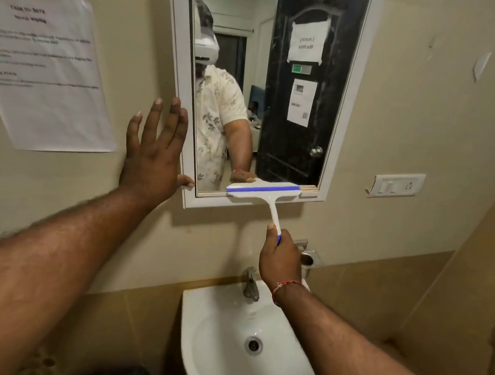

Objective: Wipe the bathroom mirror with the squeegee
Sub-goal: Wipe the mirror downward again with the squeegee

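A white-framed mirror [295,101] hangs on the beige wall above a sink. The white squeegee [265,190] with a blue blade strip lies across the mirror's bottom edge, its handle pointing down. My right hand [280,257] grips the lower end of that handle, thumb along it. My left hand [156,149] is spread flat with straight fingers against the wall and the mirror's left frame, the thumb touching the frame's lower left corner. The glass reflects a person in a patterned shirt and a dark door.
A white sink [220,349] with a metal tap [251,285] sits directly below the mirror. A printed paper sheet [46,74] is taped to the wall at left. A switch plate [397,184] is on the wall right of the mirror, and a metal holder [309,258] is behind my right hand.
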A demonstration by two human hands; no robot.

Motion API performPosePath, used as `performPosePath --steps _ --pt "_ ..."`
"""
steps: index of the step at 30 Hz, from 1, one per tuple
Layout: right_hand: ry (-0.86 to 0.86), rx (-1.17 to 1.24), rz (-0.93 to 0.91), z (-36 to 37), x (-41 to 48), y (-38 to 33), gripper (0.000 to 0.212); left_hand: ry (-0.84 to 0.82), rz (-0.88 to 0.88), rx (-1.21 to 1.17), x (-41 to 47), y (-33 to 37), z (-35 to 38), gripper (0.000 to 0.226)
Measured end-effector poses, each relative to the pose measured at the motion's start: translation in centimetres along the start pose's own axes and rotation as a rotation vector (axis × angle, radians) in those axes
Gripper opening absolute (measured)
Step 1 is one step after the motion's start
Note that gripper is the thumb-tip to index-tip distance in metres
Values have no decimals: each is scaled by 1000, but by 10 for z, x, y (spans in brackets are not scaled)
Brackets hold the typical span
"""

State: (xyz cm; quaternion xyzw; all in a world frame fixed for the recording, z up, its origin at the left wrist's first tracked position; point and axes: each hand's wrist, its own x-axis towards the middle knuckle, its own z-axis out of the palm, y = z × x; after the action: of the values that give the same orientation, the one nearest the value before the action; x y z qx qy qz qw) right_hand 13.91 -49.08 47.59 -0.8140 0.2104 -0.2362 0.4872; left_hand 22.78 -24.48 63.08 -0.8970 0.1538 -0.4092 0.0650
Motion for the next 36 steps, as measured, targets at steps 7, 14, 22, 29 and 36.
performPosePath --steps 7,14,22,29,36 --pt "-7 0 18 -6 0 -9 46 8 0 18 0 1 -1 162" --pt "5 19 16 -17 -4 -29 47 -25 25 71 -2 -8 -2 174" --pt "78 264 -246 -41 8 -147 52 54 97 102 29 -38 -40 177" --pt "-65 481 -310 -83 45 -272 46 62 38 80 117 -58 -100 175" --pt "-128 549 -286 -92 68 -341 43 -12 27 123 145 -56 -108 168"
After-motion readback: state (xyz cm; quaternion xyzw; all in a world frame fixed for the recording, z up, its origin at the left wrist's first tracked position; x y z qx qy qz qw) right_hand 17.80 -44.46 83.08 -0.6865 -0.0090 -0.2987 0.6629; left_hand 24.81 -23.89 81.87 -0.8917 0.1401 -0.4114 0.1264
